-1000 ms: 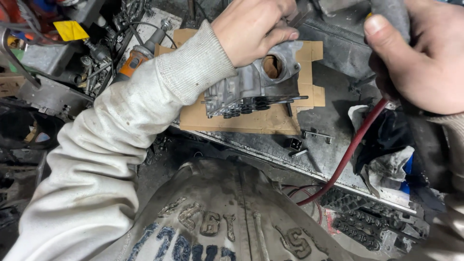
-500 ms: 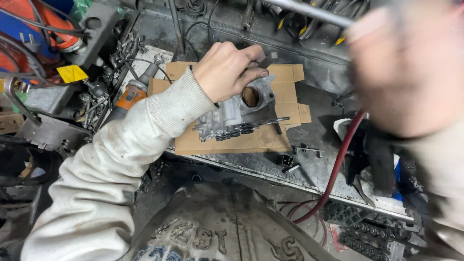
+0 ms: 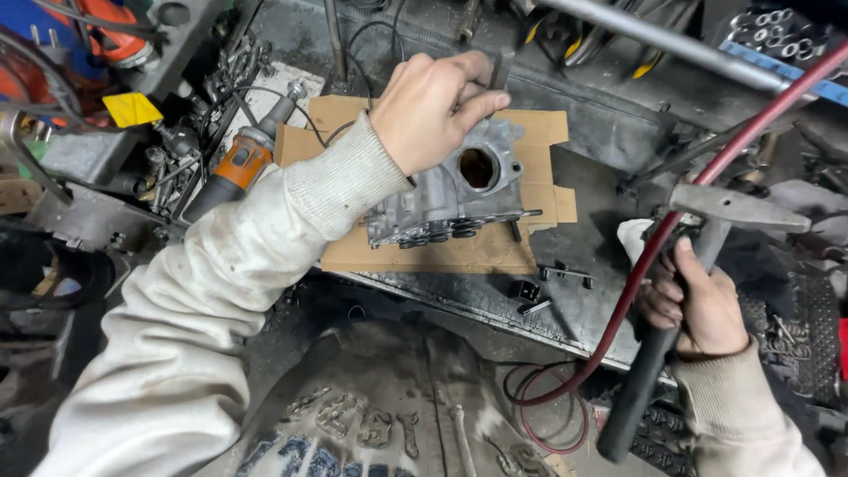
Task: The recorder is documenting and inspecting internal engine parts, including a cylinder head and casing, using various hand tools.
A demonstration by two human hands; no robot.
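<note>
Lowered now, right hand [image 3: 698, 305] grips one hammer [image 3: 685, 291]; left hand [image 3: 433, 106] steadies one casting [image 3: 450, 190].

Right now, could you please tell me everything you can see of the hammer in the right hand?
The hammer has a dull grey metal head, flat and elongated, on a dark, worn handle that runs down and left to a black grip end. The right hand grasps the handle just below the head, holding it tilted above the grimy bench edge. A red hose crosses in front of the handle. The head touches nothing that shows.
</note>
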